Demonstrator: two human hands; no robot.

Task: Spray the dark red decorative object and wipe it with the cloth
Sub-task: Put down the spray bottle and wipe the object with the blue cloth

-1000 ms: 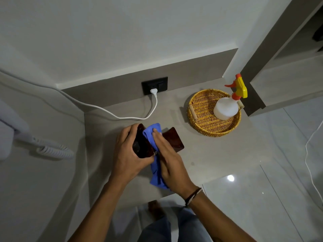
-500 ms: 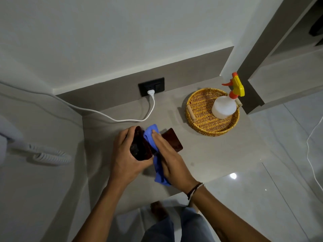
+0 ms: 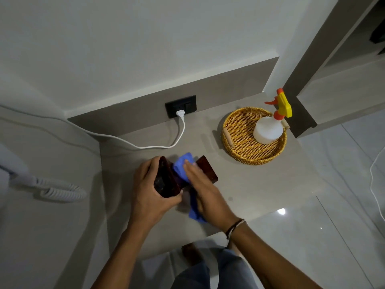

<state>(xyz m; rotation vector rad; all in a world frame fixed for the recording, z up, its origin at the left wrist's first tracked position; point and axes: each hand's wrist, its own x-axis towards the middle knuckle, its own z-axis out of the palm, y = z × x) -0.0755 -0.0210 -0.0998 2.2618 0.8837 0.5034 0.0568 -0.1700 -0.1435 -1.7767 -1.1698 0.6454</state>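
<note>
The dark red decorative object point(image 3: 166, 180) is a glossy folded piece with two wings; its right wing point(image 3: 207, 168) shows past my fingers. My left hand point(image 3: 150, 197) grips the left wing and holds it just above the grey counter point(image 3: 260, 184). My right hand point(image 3: 205, 190) presses the blue cloth point(image 3: 183, 165) into the fold between the wings; the cloth's tail point(image 3: 195, 213) hangs under my palm. The white spray bottle point(image 3: 268, 130) with yellow and orange trigger stands in the wicker basket point(image 3: 237, 142) at the right.
A white cable point(image 3: 181, 130) runs from the black wall socket point(image 3: 180, 106) across the counter's back. A coiled cord and white appliance point(image 3: 60, 190) lie at the left. The counter edge drops to a glossy tiled floor point(image 3: 302, 236) at the front right.
My right hand has slid the blue cloth forward along the fold of the object. My left hand keeps its grip. The camera has shifted slightly.
</note>
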